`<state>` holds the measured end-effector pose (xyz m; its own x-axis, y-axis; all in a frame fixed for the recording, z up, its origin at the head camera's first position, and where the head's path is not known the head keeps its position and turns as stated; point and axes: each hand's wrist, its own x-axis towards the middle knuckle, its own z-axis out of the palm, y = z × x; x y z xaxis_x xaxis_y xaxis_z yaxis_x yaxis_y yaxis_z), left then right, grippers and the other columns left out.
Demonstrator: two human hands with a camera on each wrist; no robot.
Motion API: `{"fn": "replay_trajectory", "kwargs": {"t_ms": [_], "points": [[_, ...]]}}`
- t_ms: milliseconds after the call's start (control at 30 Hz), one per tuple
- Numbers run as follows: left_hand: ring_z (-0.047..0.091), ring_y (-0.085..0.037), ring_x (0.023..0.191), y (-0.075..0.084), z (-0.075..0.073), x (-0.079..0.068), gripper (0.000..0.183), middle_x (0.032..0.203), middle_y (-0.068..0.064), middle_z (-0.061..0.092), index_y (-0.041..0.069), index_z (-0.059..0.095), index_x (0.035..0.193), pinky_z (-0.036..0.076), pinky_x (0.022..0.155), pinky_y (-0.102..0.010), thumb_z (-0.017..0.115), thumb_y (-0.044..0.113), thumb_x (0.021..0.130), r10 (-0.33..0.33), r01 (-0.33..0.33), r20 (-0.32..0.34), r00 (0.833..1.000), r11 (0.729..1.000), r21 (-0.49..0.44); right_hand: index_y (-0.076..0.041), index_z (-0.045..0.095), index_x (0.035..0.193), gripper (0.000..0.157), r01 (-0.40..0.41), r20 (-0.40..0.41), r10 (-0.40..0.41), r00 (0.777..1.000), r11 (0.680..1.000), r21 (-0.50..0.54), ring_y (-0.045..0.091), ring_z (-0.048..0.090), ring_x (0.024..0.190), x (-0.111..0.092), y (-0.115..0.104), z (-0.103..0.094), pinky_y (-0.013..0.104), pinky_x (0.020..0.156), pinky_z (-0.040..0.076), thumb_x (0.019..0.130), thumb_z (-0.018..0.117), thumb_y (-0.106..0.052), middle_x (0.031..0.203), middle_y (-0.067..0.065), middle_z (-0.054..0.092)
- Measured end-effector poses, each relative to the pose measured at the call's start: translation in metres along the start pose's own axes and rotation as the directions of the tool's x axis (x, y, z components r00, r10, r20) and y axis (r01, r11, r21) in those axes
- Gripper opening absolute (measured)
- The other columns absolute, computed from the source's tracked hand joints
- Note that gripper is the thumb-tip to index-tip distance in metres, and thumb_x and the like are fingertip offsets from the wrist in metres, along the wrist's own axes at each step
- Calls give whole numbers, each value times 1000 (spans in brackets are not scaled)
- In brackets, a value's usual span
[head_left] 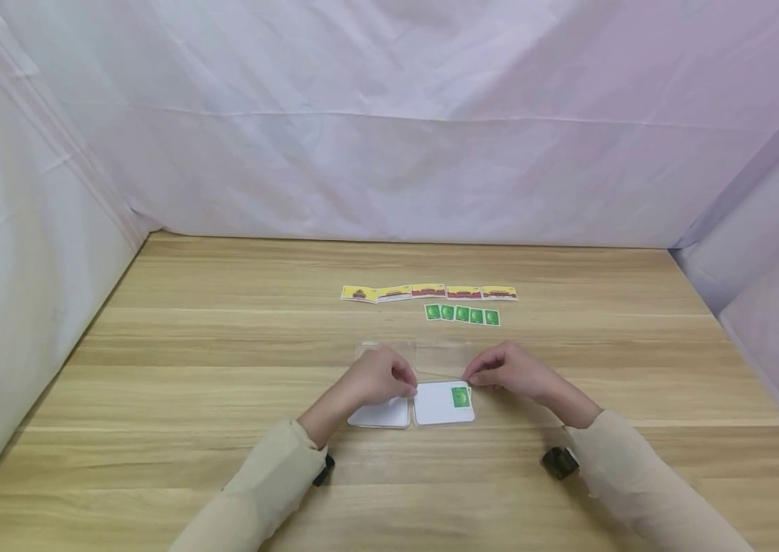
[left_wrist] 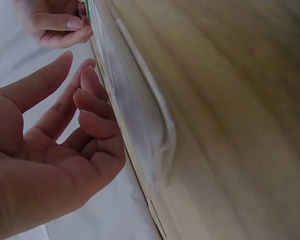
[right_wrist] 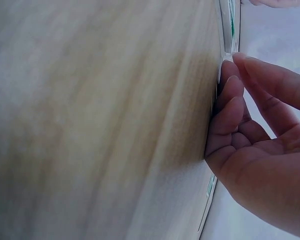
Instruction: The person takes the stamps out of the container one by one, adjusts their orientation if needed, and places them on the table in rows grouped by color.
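A white card [head_left: 434, 412] in a clear plastic case lies on the table, a green stamp [head_left: 461, 397] near its right edge. At the case's far right corner, my right hand [head_left: 510, 372] pinches the clear plastic edge [right_wrist: 228, 47] between thumb and index finger. My left hand [head_left: 379, 376] is above a second white card [head_left: 381, 415], partly covering it, with its fingertips near the first card's far left corner. In the left wrist view, a gap shows between the left thumb and index finger; the other fingers curl loosely.
Beyond the cards lie clear plastic panels [head_left: 443, 357]. A row of green stamps [head_left: 461, 314] lies farther back, behind it a row of yellow and red stamps [head_left: 428, 291]. White cloth [head_left: 389, 176] hangs behind the wooden table [head_left: 189, 368].
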<state>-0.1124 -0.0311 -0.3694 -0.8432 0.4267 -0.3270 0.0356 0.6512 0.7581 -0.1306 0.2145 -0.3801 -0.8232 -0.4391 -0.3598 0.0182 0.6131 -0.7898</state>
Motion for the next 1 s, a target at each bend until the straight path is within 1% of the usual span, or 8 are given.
{"fn": "replay_trajectory", "kwargs": {"t_ms": [267,433,633,800,1000], "points": [[49,-14,68,0,0,1,5,69,2,59,9,70,77,39,60,-25,70,5,80,-7,7,16,1000,1000,23,-3,72,91,11,12,3,-12,1000,1000,0,18,49,67,1,3,1,27,60,42,86,62,-4,81,4,63],[49,-13,68,0,0,1,5,70,3,60,8,71,78,39,60,-24,69,6,82,-10,9,13,1000,999,44,-3,72,91,12,13,6,-13,1000,1000,0,19,49,68,0,2,0,27,60,42,86,62,-4,82,4,64],[49,-13,67,-1,0,0,5,71,2,61,7,71,78,39,60,-24,69,5,82,-14,14,10,1000,999,43,-4,73,91,12,-4,-1,4,1000,1000,-5,20,49,69,1,1,0,28,61,42,86,62,-5,83,4,64],[49,-13,67,-1,0,1,3,71,2,61,5,71,80,39,59,-23,69,6,82,-19,18,16,1000,999,43,-4,73,91,12,-5,-2,5,1000,1000,-2,19,49,69,1,0,0,28,61,42,86,62,-5,83,4,64],[48,-13,67,-2,0,1,5,69,2,59,3,70,81,38,60,-23,70,8,82,-18,17,25,1000,999,39,-3,72,91,12,-7,-4,7,1000,1000,0,18,50,69,0,-1,0,28,62,42,86,62,-5,83,4,64]]}}
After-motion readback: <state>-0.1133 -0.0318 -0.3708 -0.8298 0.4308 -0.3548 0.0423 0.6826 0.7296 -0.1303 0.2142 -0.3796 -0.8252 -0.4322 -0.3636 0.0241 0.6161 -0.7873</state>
